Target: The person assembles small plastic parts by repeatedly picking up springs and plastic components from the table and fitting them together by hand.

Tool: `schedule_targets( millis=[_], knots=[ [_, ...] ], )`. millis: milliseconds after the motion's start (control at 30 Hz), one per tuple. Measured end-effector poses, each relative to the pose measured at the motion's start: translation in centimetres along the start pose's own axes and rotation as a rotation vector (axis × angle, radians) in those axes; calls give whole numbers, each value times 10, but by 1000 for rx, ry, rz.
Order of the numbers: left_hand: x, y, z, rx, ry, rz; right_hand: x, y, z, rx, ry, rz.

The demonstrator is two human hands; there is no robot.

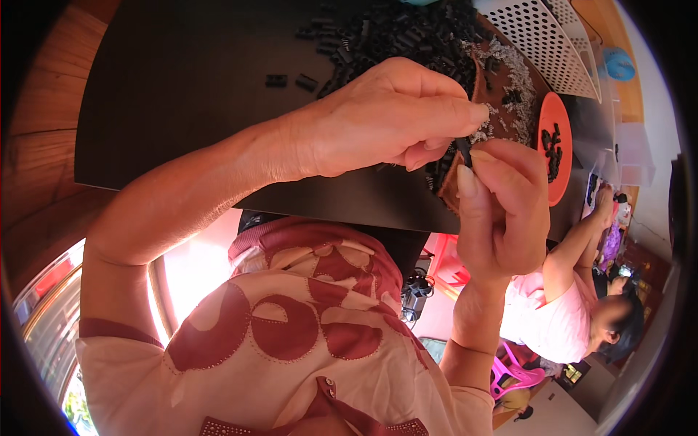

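Observation:
My left hand [407, 109] reaches in over the dark table with thumb and forefinger pinched together. Whatever sits in that pinch is too small or hidden to name. Just below it, my right hand [509, 203] is closed, its thumb and forefinger holding a small black plastic part [464, 148]. The two hands' fingertips almost meet at this part. Behind them a large heap of similar black plastic parts [407, 36] covers the far side of the table. Small silvery metal springs [512, 62] lie scattered on a brown tray [502, 91] beside the heap, partly hidden by my hands.
An orange-red plate [562, 174] with several dark small parts stands to the right. Past the tray rises a white perforated basket [542, 40]. Two loose black parts [276, 81] lie left of the heap. Another person in a pink top [549, 316] works at the right.

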State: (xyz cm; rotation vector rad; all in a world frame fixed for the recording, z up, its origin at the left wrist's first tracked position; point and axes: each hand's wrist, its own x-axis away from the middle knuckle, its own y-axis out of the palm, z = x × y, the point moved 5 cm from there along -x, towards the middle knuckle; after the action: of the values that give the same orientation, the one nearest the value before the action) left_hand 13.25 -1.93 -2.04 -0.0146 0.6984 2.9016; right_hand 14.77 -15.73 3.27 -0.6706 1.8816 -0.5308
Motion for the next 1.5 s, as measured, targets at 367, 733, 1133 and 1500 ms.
schedule_targets(
  millis=[367, 733, 1133, 1500],
  knots=[
    [-1, 1, 2, -51, 13, -18, 7, 2, 11, -236, 258, 36],
    [0, 2, 0, 2, 6, -77, -6, -5, -13, 190, 5, -77],
    [4, 4, -2, -31, 24, -96, 10, -1, 4, -274, 250, 41],
    [4, 7, -1, -40, 23, -99, -4, -3, 13, -305, 338, -89]
  ],
)
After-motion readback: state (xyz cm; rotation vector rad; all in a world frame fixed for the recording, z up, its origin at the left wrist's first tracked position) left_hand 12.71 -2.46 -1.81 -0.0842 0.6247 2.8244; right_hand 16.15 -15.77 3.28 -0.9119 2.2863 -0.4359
